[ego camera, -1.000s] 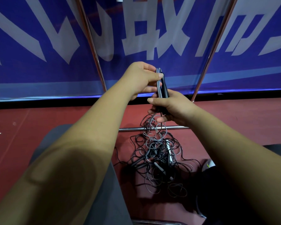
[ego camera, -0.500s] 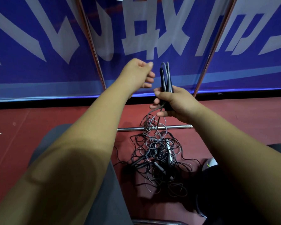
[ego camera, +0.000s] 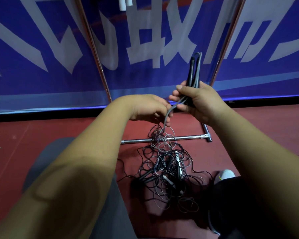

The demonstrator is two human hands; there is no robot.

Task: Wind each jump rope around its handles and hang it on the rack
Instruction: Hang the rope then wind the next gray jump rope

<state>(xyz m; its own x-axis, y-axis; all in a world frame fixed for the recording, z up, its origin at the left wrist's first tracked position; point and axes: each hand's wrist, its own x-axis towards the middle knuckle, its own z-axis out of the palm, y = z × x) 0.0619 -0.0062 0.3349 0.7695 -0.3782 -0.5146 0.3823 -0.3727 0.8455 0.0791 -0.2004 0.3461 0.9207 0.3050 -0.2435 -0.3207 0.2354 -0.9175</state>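
Jump rope handles (ego camera: 191, 71), dark and pressed side by side, stand upright out of the right hand (ego camera: 199, 105). A few turns of grey cord (ego camera: 198, 66) run up along them and loop over their top. The right hand's fingers and thumb are curled tight round the lower part of the handles and the turns of cord. From under that fist the cord bends down and across to the left hand (ego camera: 148, 109), which sits just beside and slightly lower. Its fingers are closed round the cord and grip it.

Below the left hand the cord drops into a tangled pile of ropes (ego camera: 166, 169) in the middle of the red floor (ego camera: 24, 131). Grey and black loops are mixed there with several dark handles and a white one. The far edge of the pile lies across the chrome base bar (ego camera: 190, 137) of the rack, whose slanted uprights (ego camera: 93, 49) rise in front of a blue banner (ego camera: 41, 40) with large white characters. A white shoe (ego camera: 225, 174) rests just right of the pile, and a grey trouser leg (ego camera: 55, 161) shows under the left forearm.
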